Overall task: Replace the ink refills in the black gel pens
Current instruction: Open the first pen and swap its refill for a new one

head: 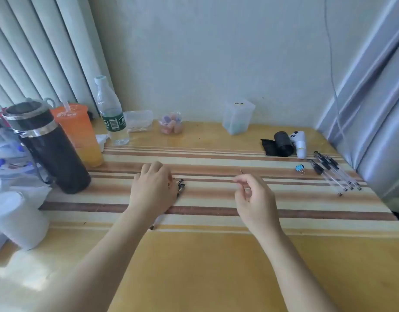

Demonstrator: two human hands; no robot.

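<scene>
The left hand (pixel 152 188) has its grip curled over a gel pen (pixel 181 185) lying on the desk (pixel 194 266). The right hand (pixel 252 199) pinches a thin ink refill (pixel 240 171) just above the desk, apart from the pen. This pen looks mid-swap. Whether the spare pens (pixel 333 174) near the right edge are done, I cannot tell.

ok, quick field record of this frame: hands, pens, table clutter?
left hand: curled over pen on the table
right hand: pinches thin refill
other pens: clustered far right
binder clip: blue, beside that cluster
drinks: black flask, orange cup, bottle, all at left
</scene>
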